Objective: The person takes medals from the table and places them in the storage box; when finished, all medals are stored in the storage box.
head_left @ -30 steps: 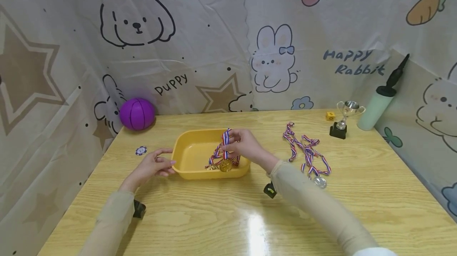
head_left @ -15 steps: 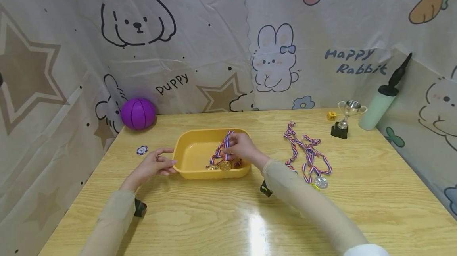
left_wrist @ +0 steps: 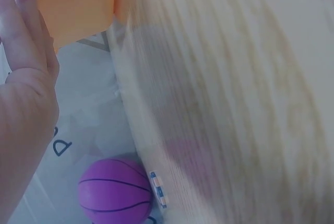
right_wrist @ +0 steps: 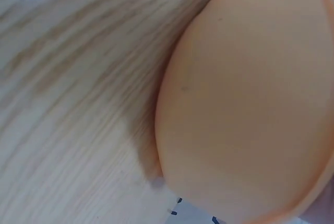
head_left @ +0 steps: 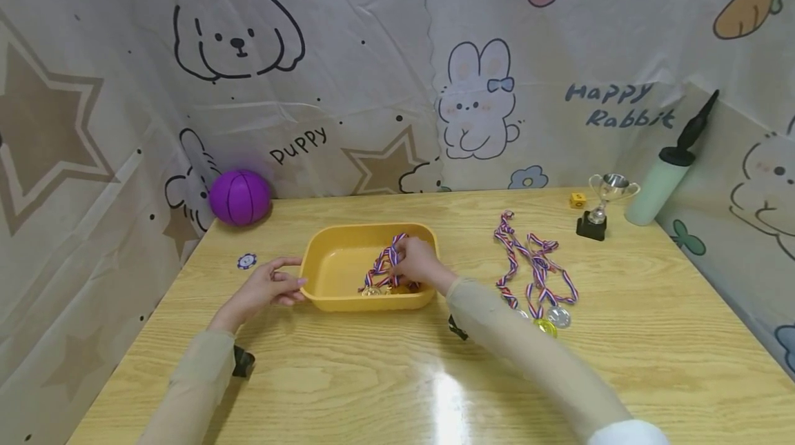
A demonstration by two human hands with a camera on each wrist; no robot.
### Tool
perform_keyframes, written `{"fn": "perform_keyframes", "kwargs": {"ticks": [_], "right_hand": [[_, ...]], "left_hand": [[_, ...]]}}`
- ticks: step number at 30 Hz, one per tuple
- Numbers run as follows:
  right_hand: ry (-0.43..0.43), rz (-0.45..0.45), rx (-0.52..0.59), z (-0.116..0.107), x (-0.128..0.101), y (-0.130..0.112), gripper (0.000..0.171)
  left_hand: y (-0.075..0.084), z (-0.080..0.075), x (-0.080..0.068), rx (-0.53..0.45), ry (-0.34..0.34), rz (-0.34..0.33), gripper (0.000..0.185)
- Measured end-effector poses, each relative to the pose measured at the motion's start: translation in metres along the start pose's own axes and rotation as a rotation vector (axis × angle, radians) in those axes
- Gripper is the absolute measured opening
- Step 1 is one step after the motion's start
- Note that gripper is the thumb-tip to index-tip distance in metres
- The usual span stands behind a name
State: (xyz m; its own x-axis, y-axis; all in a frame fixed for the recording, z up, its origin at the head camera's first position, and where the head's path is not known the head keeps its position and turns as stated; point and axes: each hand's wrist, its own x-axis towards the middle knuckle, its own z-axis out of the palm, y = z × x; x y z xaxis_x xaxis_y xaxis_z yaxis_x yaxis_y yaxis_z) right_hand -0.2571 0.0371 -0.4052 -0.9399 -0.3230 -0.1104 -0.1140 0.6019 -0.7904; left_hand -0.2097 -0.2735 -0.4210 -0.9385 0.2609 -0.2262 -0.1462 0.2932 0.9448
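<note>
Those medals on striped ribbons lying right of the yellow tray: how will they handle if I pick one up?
The ribbons lie in loose, overlapping curls, so they are probably floppy and may snag one another. The discs sit at the ends, so one would likely dangle and swing. They look small and thin, probably light.

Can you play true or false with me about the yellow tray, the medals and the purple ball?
1. The right hand holds a medal ribbon inside the yellow tray. True.
2. The purple ball sits in the tray. False: it lies on the table by the back wall.
3. The left hand touches the tray's left end. True.
4. The little trophy lies tipped over. False: it stands upright.
5. More medals lie on the table right of the tray. True.
</note>
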Motion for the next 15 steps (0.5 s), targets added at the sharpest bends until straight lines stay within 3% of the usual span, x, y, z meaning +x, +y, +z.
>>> {"fn": "perform_keyframes", "kwargs": {"ticks": [3,6,10,15], "right_hand": [[-0.002,-0.028,-0.098,0.0022,-0.0007,-0.0004,0.022],[0.003,-0.040,-0.166,0.0040,-0.0016,-0.0003,0.027],[0.012,-0.042,-0.186,0.0058,-0.0017,-0.0002,0.040],[0.014,-0.039,-0.159,0.0064,-0.0005,-0.0007,0.035]], "left_hand": [[-0.0001,0.0008,-0.0004,-0.009,-0.004,0.004,0.062],[-0.0003,0.0015,-0.0007,-0.019,-0.013,0.010,0.063],[0.0000,0.0019,-0.0014,-0.024,-0.019,0.022,0.064],[-0.0006,0.0011,-0.0011,-0.022,-0.006,0.009,0.063]]}}
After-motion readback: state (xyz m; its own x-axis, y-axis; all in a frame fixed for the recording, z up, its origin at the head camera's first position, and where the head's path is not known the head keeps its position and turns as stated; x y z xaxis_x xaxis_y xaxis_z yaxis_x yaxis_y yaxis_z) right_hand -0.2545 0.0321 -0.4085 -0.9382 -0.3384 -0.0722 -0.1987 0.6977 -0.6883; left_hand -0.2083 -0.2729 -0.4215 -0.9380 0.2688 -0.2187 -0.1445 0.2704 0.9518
